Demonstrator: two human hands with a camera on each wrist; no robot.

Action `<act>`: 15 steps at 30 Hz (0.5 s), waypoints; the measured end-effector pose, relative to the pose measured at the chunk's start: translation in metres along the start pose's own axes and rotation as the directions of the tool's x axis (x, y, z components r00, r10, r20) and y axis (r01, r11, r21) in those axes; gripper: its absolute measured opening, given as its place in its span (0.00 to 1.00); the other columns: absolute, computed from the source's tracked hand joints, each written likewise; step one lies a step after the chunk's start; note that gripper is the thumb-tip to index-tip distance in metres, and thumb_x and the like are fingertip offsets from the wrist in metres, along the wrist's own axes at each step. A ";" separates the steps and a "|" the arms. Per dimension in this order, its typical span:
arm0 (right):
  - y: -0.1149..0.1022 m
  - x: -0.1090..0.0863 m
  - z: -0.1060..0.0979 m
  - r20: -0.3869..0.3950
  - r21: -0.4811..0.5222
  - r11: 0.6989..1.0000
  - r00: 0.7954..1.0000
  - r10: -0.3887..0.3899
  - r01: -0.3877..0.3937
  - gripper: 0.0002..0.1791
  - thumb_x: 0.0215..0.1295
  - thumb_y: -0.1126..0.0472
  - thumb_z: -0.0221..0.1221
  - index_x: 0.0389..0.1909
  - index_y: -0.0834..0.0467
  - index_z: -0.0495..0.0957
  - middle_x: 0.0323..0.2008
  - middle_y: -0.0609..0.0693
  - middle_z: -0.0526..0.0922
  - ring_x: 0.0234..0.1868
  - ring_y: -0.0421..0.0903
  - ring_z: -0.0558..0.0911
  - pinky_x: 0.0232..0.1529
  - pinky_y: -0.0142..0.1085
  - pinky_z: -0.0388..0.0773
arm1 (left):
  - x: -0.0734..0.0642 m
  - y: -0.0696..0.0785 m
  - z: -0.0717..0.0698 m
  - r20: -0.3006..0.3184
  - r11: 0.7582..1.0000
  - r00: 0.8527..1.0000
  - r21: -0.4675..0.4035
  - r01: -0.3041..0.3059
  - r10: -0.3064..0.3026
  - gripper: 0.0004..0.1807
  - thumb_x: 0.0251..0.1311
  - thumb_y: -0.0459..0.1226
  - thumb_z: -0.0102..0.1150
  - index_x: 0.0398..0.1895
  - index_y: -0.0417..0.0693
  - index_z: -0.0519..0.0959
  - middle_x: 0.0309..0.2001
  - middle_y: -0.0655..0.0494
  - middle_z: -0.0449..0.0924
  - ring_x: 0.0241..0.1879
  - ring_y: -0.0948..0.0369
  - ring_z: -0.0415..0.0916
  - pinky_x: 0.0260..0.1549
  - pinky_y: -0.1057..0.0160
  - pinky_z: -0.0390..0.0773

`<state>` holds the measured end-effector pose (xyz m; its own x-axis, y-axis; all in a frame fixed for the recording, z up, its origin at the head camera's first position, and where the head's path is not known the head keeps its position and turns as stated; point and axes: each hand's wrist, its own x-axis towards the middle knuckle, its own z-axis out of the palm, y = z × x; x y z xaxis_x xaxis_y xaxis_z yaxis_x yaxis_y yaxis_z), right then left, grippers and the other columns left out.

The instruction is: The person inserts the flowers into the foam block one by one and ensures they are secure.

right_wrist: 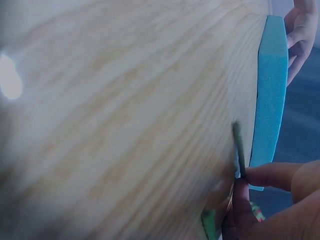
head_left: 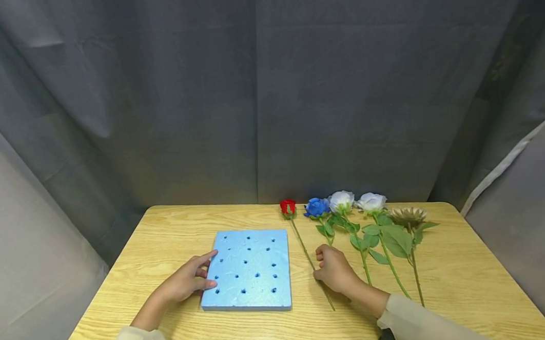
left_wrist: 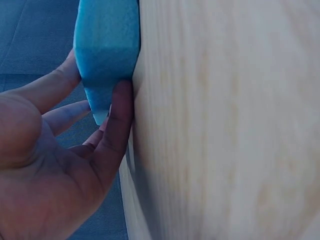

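A red rose (head_left: 288,207) lies across the table with its bloom at the back and its stem slanting toward me. My right hand (head_left: 337,270) pinches that stem (right_wrist: 239,145) between thumb and fingertips, low down near the cut end. To the left is a light blue foam block (head_left: 251,258) with several holes in its top. My left hand (head_left: 186,280) rests at its left edge, thumb and index finger on the top rim. In the left wrist view, other fingers (left_wrist: 117,117) touch the block's side close to the tabletop.
Right of my right hand lie a blue rose (head_left: 317,207), two white roses (head_left: 341,201) and a beige flower (head_left: 408,217), stems toward me. All rest on a wooden table (head_left: 244,328), with grey curtains (head_left: 250,99) hanging behind and at both sides.
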<state>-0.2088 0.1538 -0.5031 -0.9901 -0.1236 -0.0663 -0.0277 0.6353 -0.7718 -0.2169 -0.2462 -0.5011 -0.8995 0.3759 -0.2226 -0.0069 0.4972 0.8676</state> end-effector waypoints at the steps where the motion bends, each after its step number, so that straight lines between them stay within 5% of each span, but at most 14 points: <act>1: 0.000 0.000 0.000 0.002 -0.005 1.000 1.000 -0.002 0.002 0.27 0.58 0.77 0.68 0.58 0.73 0.73 0.51 0.61 0.78 0.47 0.52 0.79 0.43 0.42 0.82 | 0.000 0.000 0.000 -0.001 1.000 1.000 0.001 0.000 0.000 0.45 0.64 0.33 0.69 0.82 0.43 0.56 0.55 0.37 0.71 0.39 0.55 0.81 0.35 0.58 0.85; 7: 0.000 0.003 -0.005 0.012 0.026 0.999 1.000 0.024 -0.024 0.25 0.60 0.76 0.65 0.59 0.73 0.75 0.50 0.60 0.82 0.50 0.57 0.83 0.45 0.43 0.85 | 0.000 -0.001 0.000 -0.001 1.000 1.000 0.006 -0.008 0.008 0.45 0.65 0.34 0.69 0.81 0.42 0.57 0.55 0.37 0.71 0.40 0.55 0.81 0.35 0.58 0.85; 15: -0.004 0.005 -0.013 0.047 0.088 0.995 0.998 0.034 -0.038 0.15 0.65 0.74 0.64 0.52 0.74 0.79 0.37 0.55 0.85 0.36 0.46 0.84 0.34 0.39 0.84 | 0.000 0.000 0.000 0.008 1.000 1.000 -0.014 -0.014 0.014 0.45 0.65 0.33 0.68 0.82 0.42 0.55 0.57 0.35 0.69 0.40 0.55 0.81 0.35 0.58 0.86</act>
<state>-0.2159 0.1602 -0.4918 -0.9829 -0.1378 -0.1226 0.0225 0.5699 -0.8214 -0.2167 -0.2467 -0.5012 -0.8958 0.3895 -0.2140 -0.0002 0.4812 0.8766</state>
